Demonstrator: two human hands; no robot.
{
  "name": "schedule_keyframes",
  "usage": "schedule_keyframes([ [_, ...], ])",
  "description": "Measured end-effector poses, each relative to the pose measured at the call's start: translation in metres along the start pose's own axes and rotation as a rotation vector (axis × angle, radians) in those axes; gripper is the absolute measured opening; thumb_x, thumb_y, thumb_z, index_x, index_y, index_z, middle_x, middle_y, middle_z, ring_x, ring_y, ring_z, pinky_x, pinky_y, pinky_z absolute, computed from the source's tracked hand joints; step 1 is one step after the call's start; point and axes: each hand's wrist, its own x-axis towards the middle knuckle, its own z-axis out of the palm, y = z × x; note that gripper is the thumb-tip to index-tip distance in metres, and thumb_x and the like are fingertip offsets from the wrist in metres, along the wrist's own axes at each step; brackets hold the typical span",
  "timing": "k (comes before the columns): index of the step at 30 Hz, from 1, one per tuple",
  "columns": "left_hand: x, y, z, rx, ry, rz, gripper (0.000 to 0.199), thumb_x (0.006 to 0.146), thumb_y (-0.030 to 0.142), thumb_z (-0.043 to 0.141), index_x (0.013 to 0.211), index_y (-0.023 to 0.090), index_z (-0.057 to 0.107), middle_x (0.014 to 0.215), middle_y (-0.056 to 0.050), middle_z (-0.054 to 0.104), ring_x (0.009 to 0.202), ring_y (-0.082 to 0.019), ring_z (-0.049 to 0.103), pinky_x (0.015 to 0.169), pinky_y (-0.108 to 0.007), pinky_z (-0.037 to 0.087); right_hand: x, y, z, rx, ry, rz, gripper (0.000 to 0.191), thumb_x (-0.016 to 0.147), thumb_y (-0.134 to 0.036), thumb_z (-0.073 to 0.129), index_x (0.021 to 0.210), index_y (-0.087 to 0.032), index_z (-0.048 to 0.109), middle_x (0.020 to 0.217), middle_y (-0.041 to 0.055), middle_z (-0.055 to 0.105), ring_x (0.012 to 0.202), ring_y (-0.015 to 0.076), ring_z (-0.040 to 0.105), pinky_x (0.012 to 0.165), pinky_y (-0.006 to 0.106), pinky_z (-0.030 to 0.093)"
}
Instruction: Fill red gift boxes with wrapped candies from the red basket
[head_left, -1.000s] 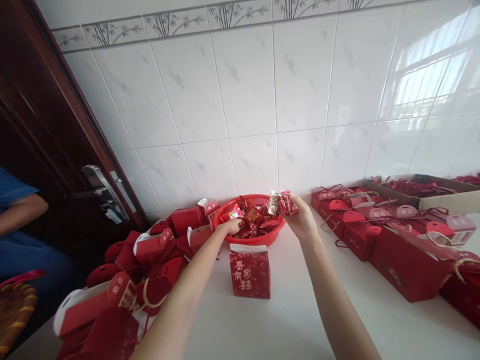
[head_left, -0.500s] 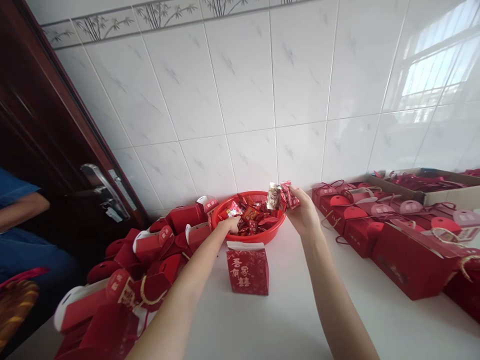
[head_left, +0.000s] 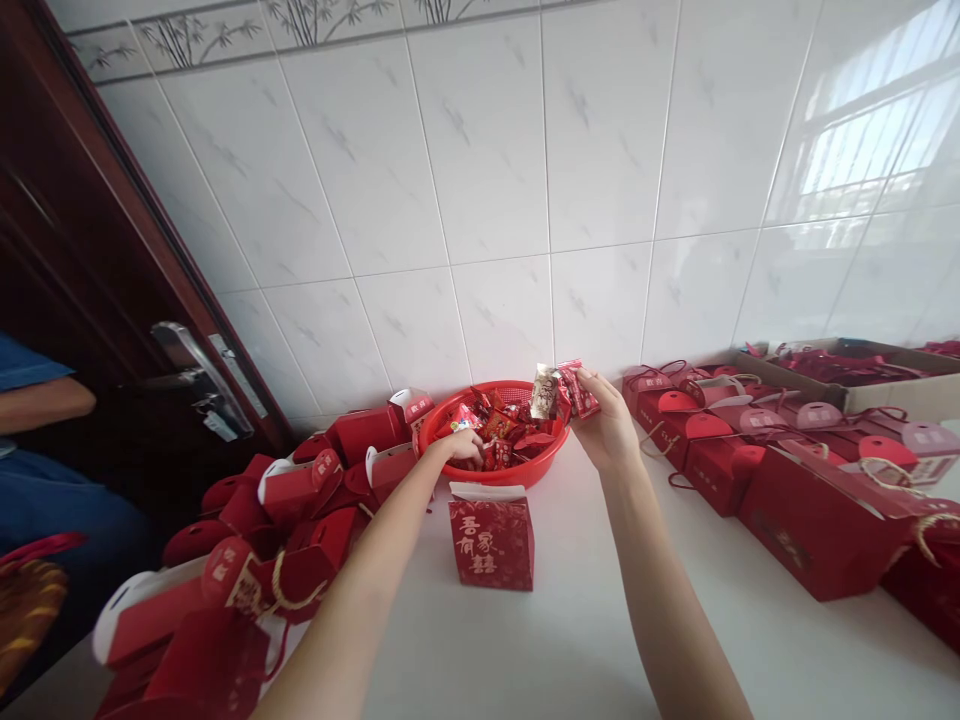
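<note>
A red plastic basket (head_left: 534,470) of wrapped candies stands against the tiled wall. My left hand (head_left: 465,447) reaches into its left side, fingers bent down among the candies (head_left: 498,426); whether they hold one is hidden. Above the basket's right rim, my right hand (head_left: 600,412) is closed on several wrapped candies, a gold-and-white one (head_left: 544,392) and red ones (head_left: 576,388). An upright red box (head_left: 492,543) with gold characters and its top flaps up stands on the white table, just in front of the basket.
Red boxes (head_left: 296,490) with rope handles crowd the left side. More red boxes (head_left: 806,520) stand in rows at right, near an open carton (head_left: 900,395). At far left are a person in blue (head_left: 45,440), a door handle (head_left: 199,370) and a woven basket (head_left: 26,620).
The fingers of my left hand show more above the candies than before. My right hand still holds its candies in nearly the same place. The view has shifted slightly.
</note>
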Motion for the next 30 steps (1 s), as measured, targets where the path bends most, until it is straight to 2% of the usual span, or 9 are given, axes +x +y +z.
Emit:
schedule_keyframes([
  [5,0.001,0.005,0.000,-0.061,-0.006,-0.015,0.004,0.063,0.013,0.070,0.067,0.015,0.071,0.062,-0.005,0.068,0.067,-0.022,0.068,0.070,-0.037,0.058,0.001,0.001,0.001,-0.018,0.000,-0.005,0.014,0.073,-0.032,0.078,0.076,-0.021,0.069,0.074,-0.0015,0.067,0.066,0.0131,0.059,0.061,0.025,0.049],
  [9,-0.001,0.008,-0.002,0.003,-0.046,0.008,0.011,0.057,0.008,0.069,0.062,0.017,0.072,0.063,-0.003,0.069,0.068,-0.021,0.066,0.072,-0.033,0.055,0.001,0.001,0.002,-0.027,-0.004,-0.022,0.014,0.075,-0.031,0.077,0.077,-0.020,0.069,0.075,-0.0016,0.066,0.066,0.0123,0.059,0.062,0.024,0.049],
  [14,-0.010,0.016,0.000,0.105,-0.234,0.026,0.018,0.045,0.006,0.075,0.057,0.020,0.071,0.060,-0.001,0.069,0.060,-0.022,0.062,0.068,-0.033,0.053,0.000,0.000,0.004,-0.012,0.019,-0.015,0.013,0.074,-0.030,0.078,0.073,-0.020,0.069,0.074,-0.0020,0.066,0.065,0.0118,0.058,0.062,0.024,0.049],
  [19,-0.017,0.026,0.001,0.121,-0.275,0.069,0.026,0.041,0.000,0.072,0.054,0.021,0.068,0.057,0.001,0.067,0.057,-0.019,0.058,0.066,-0.031,0.051,0.000,0.002,0.006,-0.031,0.007,-0.028,0.014,0.075,-0.031,0.077,0.076,-0.020,0.069,0.075,-0.0017,0.066,0.066,0.0115,0.059,0.062,0.023,0.050],
  [22,-0.022,0.031,0.002,0.089,-0.294,0.083,0.025,0.045,0.001,0.073,0.060,0.021,0.070,0.061,0.001,0.069,0.061,-0.019,0.061,0.065,-0.028,0.050,-0.001,0.003,0.008,-0.047,0.007,-0.038,0.014,0.076,-0.031,0.077,0.076,-0.020,0.068,0.076,-0.0014,0.067,0.067,0.0123,0.060,0.063,0.024,0.050],
  [27,-0.025,0.037,0.004,0.045,-0.374,0.063,0.007,0.067,0.020,0.068,0.069,0.018,0.075,0.064,-0.002,0.071,0.065,-0.020,0.064,0.060,-0.028,0.049,-0.003,0.000,0.012,-0.009,0.023,-0.030,0.015,0.071,-0.030,0.080,0.073,-0.020,0.068,0.075,-0.0020,0.067,0.067,0.0116,0.059,0.064,0.024,0.049],
  [30,-0.024,0.038,0.005,0.053,-0.407,0.074,0.006,0.065,0.023,0.074,0.065,0.017,0.075,0.063,-0.001,0.071,0.066,-0.020,0.061,0.064,-0.028,0.048,-0.004,-0.001,0.014,0.003,0.037,-0.032,0.018,0.067,-0.030,0.082,0.072,-0.020,0.068,0.074,-0.0025,0.066,0.066,0.0113,0.058,0.063,0.023,0.049],
])
